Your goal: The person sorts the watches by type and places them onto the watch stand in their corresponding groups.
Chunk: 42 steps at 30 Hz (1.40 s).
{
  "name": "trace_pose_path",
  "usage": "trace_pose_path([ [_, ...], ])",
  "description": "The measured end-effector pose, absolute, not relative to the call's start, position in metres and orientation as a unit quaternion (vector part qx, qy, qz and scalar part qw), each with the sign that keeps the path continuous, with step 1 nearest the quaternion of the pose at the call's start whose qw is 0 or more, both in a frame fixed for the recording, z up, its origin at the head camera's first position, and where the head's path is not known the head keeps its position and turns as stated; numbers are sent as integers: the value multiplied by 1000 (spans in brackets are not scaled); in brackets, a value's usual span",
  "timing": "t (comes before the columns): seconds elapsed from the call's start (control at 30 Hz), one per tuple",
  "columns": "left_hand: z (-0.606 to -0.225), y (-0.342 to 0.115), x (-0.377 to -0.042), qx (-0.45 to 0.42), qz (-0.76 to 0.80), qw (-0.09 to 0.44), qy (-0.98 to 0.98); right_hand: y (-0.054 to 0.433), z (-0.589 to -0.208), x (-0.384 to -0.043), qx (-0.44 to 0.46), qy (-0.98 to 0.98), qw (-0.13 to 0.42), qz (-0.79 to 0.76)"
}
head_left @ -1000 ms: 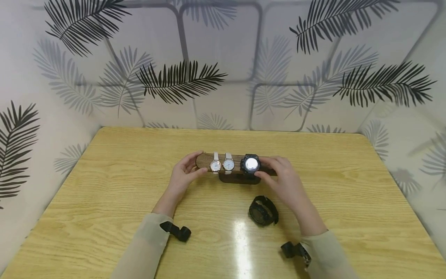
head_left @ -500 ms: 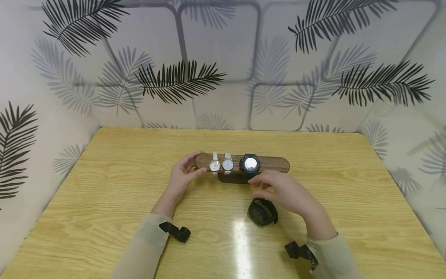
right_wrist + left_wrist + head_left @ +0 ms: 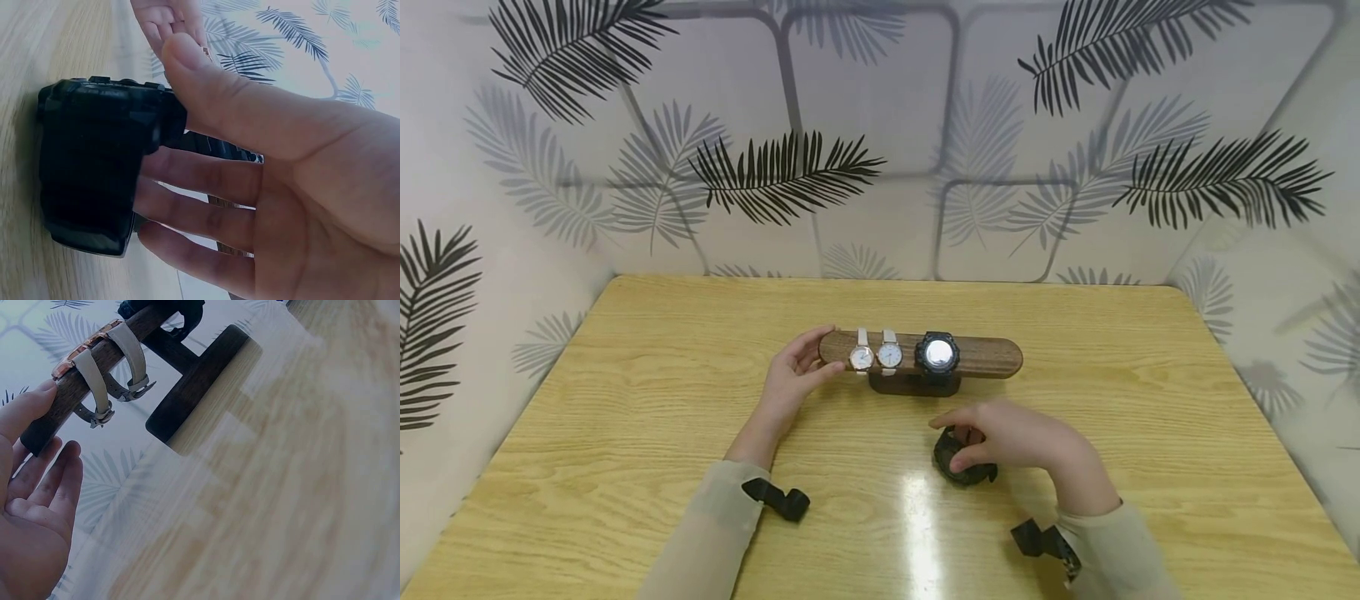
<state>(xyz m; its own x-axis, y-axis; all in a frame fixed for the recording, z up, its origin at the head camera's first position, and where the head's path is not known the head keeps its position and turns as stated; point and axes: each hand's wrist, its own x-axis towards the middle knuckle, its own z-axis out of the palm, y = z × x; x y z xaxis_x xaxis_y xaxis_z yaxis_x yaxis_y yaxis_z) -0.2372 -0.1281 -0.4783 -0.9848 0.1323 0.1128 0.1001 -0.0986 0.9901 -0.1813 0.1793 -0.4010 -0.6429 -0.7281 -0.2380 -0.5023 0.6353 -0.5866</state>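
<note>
My left hand (image 3: 784, 382) holds the left end of a dark wooden watch stand (image 3: 988, 358), thumb in front and fingers behind. On its bar sit two wristwatches with white straps, a left one (image 3: 861, 358) and a right one (image 3: 890, 355), then a black digital watch (image 3: 937, 354) with a bright face. Nearer me, a second black wristwatch (image 3: 94, 169) lies on the table with its strap looped. Over it hovers my right hand (image 3: 1026, 435), thumb and fingers spread around the strap side. In the right wrist view the thumb tip is right at the watch's edge.
The wooden table (image 3: 647, 433) reaches back to a wall covering (image 3: 880, 100) printed with leaves. Below the bar, the stand's foot (image 3: 194, 387) rests on the table. Black wrist cameras sit at the left sleeve (image 3: 786, 502) and right sleeve (image 3: 1037, 540).
My right hand has let go of the black digital watch on the stand and come down toward me to the black watch on the table. The left hand has stayed at the stand.
</note>
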Motion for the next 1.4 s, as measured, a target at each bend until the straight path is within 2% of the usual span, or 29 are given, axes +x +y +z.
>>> trace_pose_path([
  [0.2,-477,-128,-236,87,736,12,671,178,-401,-179,-347,874,249,-231],
  [0.53,-478,-127,-236,83,737,14,671,178,-400,-178,-345,879,242,-223],
  [1.4,-483,-128,-239,92,740,9,666,211,-387,-181,-326,901,153,-241],
])
